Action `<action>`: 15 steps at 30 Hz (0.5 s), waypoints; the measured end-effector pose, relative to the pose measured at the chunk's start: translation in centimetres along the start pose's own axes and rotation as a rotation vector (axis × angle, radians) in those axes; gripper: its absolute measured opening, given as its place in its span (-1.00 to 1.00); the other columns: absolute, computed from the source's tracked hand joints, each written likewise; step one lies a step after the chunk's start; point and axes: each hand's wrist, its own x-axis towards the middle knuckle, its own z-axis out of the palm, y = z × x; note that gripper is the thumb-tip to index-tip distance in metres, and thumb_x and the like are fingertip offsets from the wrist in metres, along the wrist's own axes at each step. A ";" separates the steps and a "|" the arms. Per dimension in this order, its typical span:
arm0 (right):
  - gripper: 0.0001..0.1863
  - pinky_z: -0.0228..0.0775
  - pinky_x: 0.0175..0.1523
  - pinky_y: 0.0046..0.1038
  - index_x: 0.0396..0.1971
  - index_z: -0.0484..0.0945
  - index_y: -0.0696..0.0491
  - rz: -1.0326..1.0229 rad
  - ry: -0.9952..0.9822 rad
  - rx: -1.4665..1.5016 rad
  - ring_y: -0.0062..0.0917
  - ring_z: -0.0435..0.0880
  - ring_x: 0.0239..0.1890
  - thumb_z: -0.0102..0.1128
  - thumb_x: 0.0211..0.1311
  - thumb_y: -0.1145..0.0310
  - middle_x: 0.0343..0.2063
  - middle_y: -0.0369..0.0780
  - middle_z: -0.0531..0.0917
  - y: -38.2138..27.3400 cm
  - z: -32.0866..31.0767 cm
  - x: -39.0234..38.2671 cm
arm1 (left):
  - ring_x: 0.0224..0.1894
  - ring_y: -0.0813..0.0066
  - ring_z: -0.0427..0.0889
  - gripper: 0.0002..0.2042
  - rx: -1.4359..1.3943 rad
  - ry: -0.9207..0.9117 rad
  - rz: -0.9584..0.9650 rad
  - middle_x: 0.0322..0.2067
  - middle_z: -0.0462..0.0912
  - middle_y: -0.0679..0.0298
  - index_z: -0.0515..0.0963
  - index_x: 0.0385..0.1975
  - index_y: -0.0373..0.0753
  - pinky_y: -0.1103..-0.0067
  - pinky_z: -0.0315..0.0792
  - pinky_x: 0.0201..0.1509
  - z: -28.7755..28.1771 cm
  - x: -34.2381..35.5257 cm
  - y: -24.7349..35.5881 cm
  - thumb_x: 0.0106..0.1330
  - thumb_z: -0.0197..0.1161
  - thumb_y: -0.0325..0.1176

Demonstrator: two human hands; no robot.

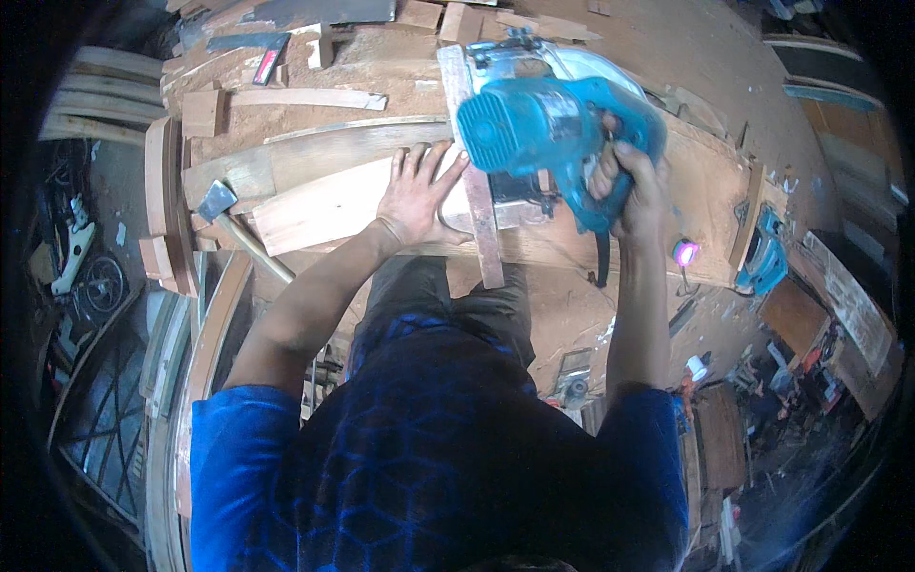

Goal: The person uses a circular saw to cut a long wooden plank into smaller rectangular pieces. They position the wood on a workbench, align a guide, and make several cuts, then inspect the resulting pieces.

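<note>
My right hand (624,181) is wrapped round the rear handle of a teal circular saw (515,124). The saw rests over the workbench, its base up against a narrow straight wooden strip (485,234). That strip lies crosswise over a pale wooden board (324,210), running from the far side toward my body. My left hand (419,195) is spread flat on the board, fingertips and thumb touching or close to the strip's left edge. Most of the blade and the cut line are hidden under the saw's body.
A hammer (217,202) with a wooden handle lies left of the board. At the back left are a try square (270,57) and wood offcuts (203,112). Another teal power tool (762,253) sits at the bench's right end, near a small pink-lit round object (685,253).
</note>
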 end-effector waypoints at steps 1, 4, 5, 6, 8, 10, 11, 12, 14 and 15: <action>-0.65 0.35 -0.50 -0.49 0.06 0.52 0.27 -0.011 0.001 0.005 -0.58 0.47 -0.64 0.14 0.35 0.42 -0.60 -0.28 0.49 -0.2 0.4 0.4 | 0.46 -0.23 0.06 0.29 -0.004 0.016 0.002 0.44 0.11 -0.04 0.06 0.55 -0.04 -0.22 -0.07 0.49 -0.1 0.0 0.0 -0.26 0.51 0.42; -0.70 0.38 -0.48 -0.50 0.01 0.54 0.23 -0.021 -0.043 0.064 -0.59 0.49 -0.63 0.15 0.34 0.43 -0.60 -0.29 0.50 -0.8 1.0 2.4 | 0.45 -0.24 0.07 0.28 -0.007 0.070 0.033 0.43 0.11 -0.04 0.10 0.54 -0.04 -0.20 -0.07 0.49 0.2 0.0 -0.1 -0.27 0.52 0.40; -0.70 0.37 -0.47 -0.49 0.02 0.54 0.22 -0.029 -0.051 0.076 -0.59 0.48 -0.62 0.13 0.36 0.42 -0.59 -0.29 0.50 -0.9 1.2 3.1 | 0.45 -0.24 0.07 0.28 -0.001 0.088 0.042 0.43 0.11 -0.04 0.11 0.54 -0.05 -0.19 -0.07 0.49 0.4 -0.1 -0.2 -0.27 0.52 0.40; -0.70 0.37 -0.45 -0.49 0.02 0.54 0.21 -0.040 -0.059 0.085 -0.58 0.47 -0.60 0.11 0.38 0.40 -0.57 -0.29 0.49 -0.9 1.4 3.8 | 0.44 -0.25 0.08 0.28 -0.024 0.112 0.060 0.43 0.11 -0.06 0.12 0.53 -0.07 -0.18 -0.06 0.49 0.7 -0.2 -0.2 -0.28 0.53 0.38; -0.71 0.37 -0.43 -0.47 0.03 0.53 0.19 -0.072 -0.075 0.106 -0.57 0.46 -0.59 0.10 0.38 0.40 -0.56 -0.30 0.48 -1.7 1.5 3.7 | 0.43 -0.25 0.09 0.29 -0.008 0.106 0.057 0.43 0.12 -0.07 0.12 0.53 -0.09 -0.18 -0.06 0.49 0.3 -0.6 0.2 -0.29 0.54 0.37; -0.71 0.37 -0.43 -0.47 0.03 0.53 0.18 -0.114 -0.043 0.051 -0.58 0.46 -0.59 0.09 0.39 0.39 -0.57 -0.30 0.48 -3.5 0.6 2.4 | 0.45 -0.28 0.08 0.30 0.014 0.099 0.037 0.44 0.12 -0.10 0.11 0.53 -0.14 -0.16 -0.07 0.51 -0.1 -1.0 0.0 -0.30 0.54 0.36; -0.71 0.37 -0.43 -0.46 0.03 0.53 0.18 -0.134 -0.027 0.024 -0.58 0.46 -0.59 0.09 0.39 0.39 -0.57 -0.30 0.48 -4.5 -0.2 1.3 | 0.46 -0.29 0.07 0.31 0.027 0.106 0.029 0.44 0.11 -0.11 0.11 0.53 -0.14 -0.16 -0.08 0.52 -0.3 -1.8 -0.6 -0.31 0.55 0.35; -0.74 0.35 -0.47 -0.49 0.00 0.54 0.18 -0.144 0.000 0.020 -0.60 0.46 -0.61 0.10 0.39 0.40 -0.58 -0.31 0.48 -5.7 -1.3 0.1 | 0.47 -0.30 0.06 0.31 0.039 0.114 0.023 0.45 0.11 -0.11 0.11 0.52 -0.14 -0.15 -0.10 0.53 -0.5 -2.4 -1.4 -0.31 0.55 0.35; -0.76 0.34 -0.51 -0.50 -0.03 0.56 0.16 -0.184 0.110 -0.144 -0.62 0.47 -0.62 0.16 0.36 0.42 -0.58 -0.31 0.51 -6.8 -3.8 -1.7 | 0.51 -0.29 0.02 0.30 0.055 0.050 -0.035 0.48 0.08 -0.12 0.10 0.53 -0.15 -0.13 -0.14 0.56 -1.9 -2.9 -1.8 -0.28 0.55 0.33; -0.77 0.34 -0.53 -0.50 -0.04 0.57 0.15 -0.203 0.152 -0.214 -0.63 0.48 -0.63 0.19 0.35 0.43 -0.58 -0.31 0.53 -6.8 -5.2 -2.5 | 0.50 -0.29 0.04 0.30 0.077 0.073 -0.032 0.47 0.09 -0.13 0.09 0.54 -0.15 -0.13 -0.13 0.56 -1.8 -3.6 -2.2 -0.27 0.54 0.35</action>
